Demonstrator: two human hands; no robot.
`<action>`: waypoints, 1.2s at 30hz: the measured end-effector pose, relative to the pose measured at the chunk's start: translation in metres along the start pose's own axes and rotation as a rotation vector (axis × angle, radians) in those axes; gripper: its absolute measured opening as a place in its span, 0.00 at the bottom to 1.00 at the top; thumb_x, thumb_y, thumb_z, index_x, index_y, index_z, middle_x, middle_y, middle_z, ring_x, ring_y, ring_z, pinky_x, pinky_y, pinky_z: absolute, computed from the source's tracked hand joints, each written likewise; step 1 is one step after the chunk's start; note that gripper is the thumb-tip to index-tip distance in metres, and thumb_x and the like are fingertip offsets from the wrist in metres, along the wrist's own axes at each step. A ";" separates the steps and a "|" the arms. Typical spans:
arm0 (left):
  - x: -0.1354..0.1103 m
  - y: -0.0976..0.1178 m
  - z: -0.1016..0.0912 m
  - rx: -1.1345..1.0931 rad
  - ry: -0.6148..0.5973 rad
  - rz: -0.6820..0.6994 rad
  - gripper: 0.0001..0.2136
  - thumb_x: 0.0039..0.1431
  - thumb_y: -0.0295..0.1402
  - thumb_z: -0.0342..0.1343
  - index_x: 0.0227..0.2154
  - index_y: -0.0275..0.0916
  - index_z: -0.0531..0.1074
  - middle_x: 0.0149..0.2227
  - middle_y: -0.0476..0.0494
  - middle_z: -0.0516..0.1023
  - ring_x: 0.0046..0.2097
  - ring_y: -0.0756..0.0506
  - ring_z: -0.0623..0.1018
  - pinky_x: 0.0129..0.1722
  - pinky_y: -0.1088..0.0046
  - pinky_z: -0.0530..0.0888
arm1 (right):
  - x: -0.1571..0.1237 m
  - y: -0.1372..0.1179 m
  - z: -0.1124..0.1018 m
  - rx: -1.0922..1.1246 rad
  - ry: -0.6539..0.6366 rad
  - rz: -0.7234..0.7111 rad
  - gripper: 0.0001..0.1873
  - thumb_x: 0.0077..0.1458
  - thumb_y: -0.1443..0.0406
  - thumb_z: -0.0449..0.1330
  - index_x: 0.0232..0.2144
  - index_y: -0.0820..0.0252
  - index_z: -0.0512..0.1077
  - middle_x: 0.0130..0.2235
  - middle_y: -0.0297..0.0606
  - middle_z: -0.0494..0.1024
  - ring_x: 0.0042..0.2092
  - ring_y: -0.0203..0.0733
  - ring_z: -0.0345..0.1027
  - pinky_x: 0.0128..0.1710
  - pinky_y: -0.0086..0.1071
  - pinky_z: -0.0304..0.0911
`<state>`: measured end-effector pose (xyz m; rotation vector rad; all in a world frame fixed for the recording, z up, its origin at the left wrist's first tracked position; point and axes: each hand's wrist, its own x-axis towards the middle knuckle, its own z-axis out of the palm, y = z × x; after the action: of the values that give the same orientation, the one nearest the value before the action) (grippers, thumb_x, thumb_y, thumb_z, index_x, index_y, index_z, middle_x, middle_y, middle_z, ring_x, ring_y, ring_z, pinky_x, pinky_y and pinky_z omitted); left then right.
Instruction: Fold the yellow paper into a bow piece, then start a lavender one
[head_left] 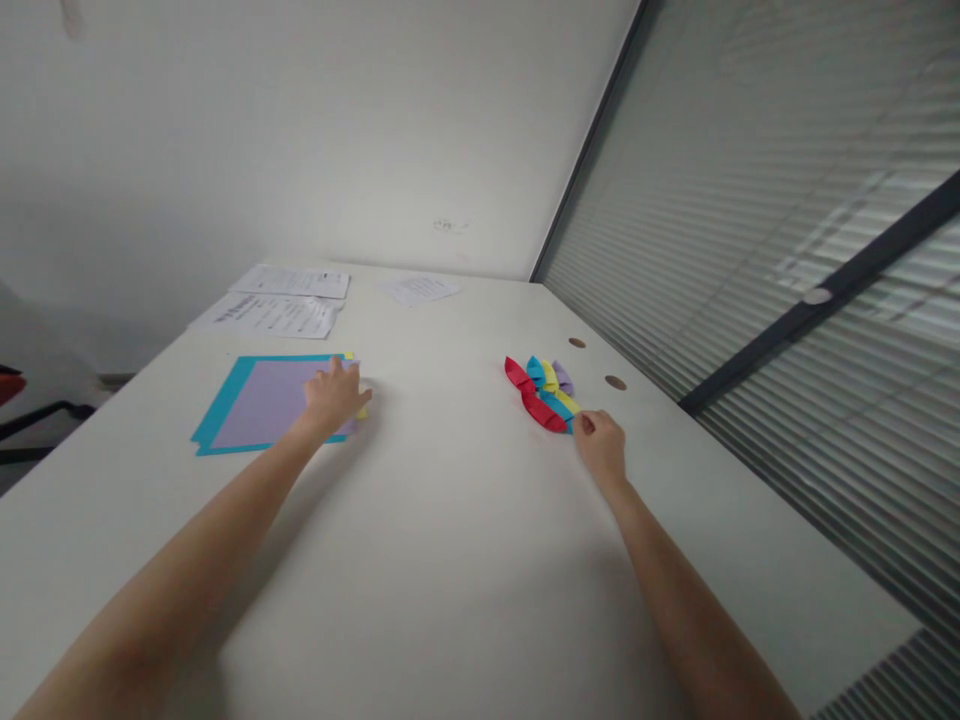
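My left hand (334, 397) rests flat, fingers spread, on the right edge of a stack of coloured paper sheets (259, 403): a lilac sheet on top, a blue one under it, a yellow edge showing by my fingers. My right hand (600, 443) reaches to a row of folded paper pieces (541, 392) in red, blue, yellow and purple. Its fingers are curled and pinch the near end of that row; which piece they grip is hidden.
All lies on a white table (450, 520). Printed white papers (274, 305) and another sheet (422, 289) lie at the far edge by the wall. Two round holes (615, 382) sit in the tabletop beside a glass partition with blinds (787, 250).
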<state>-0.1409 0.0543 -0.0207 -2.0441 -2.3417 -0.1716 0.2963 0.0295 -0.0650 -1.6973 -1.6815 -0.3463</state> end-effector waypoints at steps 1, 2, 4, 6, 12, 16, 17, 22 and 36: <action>0.002 -0.005 0.003 -0.005 -0.026 -0.014 0.22 0.59 0.43 0.52 0.52 0.36 0.68 0.55 0.25 0.67 0.51 0.27 0.74 0.43 0.54 0.71 | 0.001 -0.007 0.002 0.012 -0.018 -0.011 0.14 0.54 0.62 0.50 0.22 0.60 0.69 0.25 0.39 0.69 0.28 0.40 0.61 0.32 0.34 0.58; 0.004 -0.008 0.006 -0.011 -0.040 -0.024 0.22 0.59 0.43 0.51 0.51 0.35 0.69 0.55 0.23 0.67 0.50 0.27 0.74 0.43 0.54 0.71 | 0.001 -0.015 0.003 0.027 -0.034 -0.023 0.13 0.54 0.63 0.50 0.22 0.59 0.69 0.25 0.39 0.69 0.28 0.40 0.61 0.33 0.34 0.58; 0.008 -0.014 0.013 -0.020 -0.068 -0.034 0.21 0.58 0.41 0.51 0.49 0.32 0.70 0.55 0.21 0.67 0.49 0.27 0.75 0.43 0.54 0.71 | 0.003 -0.029 0.005 0.065 -0.050 -0.038 0.13 0.55 0.63 0.50 0.22 0.59 0.69 0.26 0.39 0.70 0.29 0.40 0.61 0.34 0.34 0.59; 0.011 -0.016 0.018 -0.018 -0.072 -0.030 0.20 0.58 0.40 0.51 0.48 0.30 0.71 0.54 0.20 0.68 0.49 0.26 0.75 0.42 0.54 0.71 | 0.004 -0.041 0.006 0.099 -0.051 -0.049 0.13 0.56 0.63 0.50 0.23 0.59 0.69 0.26 0.39 0.70 0.29 0.39 0.62 0.34 0.33 0.60; 0.011 -0.013 0.024 0.000 -0.032 0.020 0.18 0.58 0.36 0.47 0.45 0.31 0.73 0.50 0.21 0.73 0.48 0.28 0.75 0.42 0.56 0.71 | 0.003 -0.067 0.011 0.135 -0.056 -0.138 0.14 0.57 0.64 0.51 0.23 0.59 0.69 0.25 0.36 0.69 0.28 0.38 0.60 0.33 0.32 0.57; 0.011 -0.008 0.024 -0.004 -0.023 0.044 0.16 0.58 0.30 0.46 0.43 0.31 0.74 0.46 0.23 0.75 0.48 0.29 0.76 0.41 0.57 0.71 | -0.002 -0.081 0.014 0.177 -0.083 -0.154 0.13 0.57 0.65 0.51 0.26 0.60 0.72 0.26 0.37 0.70 0.27 0.37 0.61 0.33 0.31 0.58; 0.011 -0.007 0.022 -0.002 -0.023 0.046 0.15 0.57 0.29 0.46 0.42 0.31 0.75 0.45 0.23 0.76 0.48 0.29 0.76 0.41 0.57 0.71 | -0.003 -0.084 0.014 0.196 -0.096 -0.162 0.13 0.57 0.65 0.51 0.26 0.60 0.72 0.26 0.37 0.71 0.28 0.37 0.62 0.33 0.32 0.58; 0.001 0.015 -0.010 -0.108 0.047 0.093 0.12 0.56 0.34 0.49 0.35 0.33 0.75 0.38 0.28 0.78 0.43 0.31 0.77 0.39 0.59 0.71 | -0.016 -0.105 0.016 0.393 -0.256 -0.161 0.11 0.56 0.64 0.55 0.24 0.58 0.73 0.26 0.36 0.71 0.30 0.39 0.64 0.34 0.33 0.60; -0.030 0.063 -0.032 -1.586 -0.178 0.004 0.16 0.45 0.46 0.59 0.28 0.39 0.67 0.23 0.51 0.65 0.24 0.51 0.67 0.22 0.76 0.59 | -0.032 -0.127 0.010 1.427 -0.740 0.526 0.47 0.47 0.52 0.67 0.64 0.48 0.50 0.44 0.40 0.80 0.44 0.43 0.74 0.43 0.37 0.66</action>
<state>-0.0764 0.0301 0.0124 -2.3425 -2.4011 -2.5741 0.1686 -0.0009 -0.0553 -0.9969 -1.1765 1.5206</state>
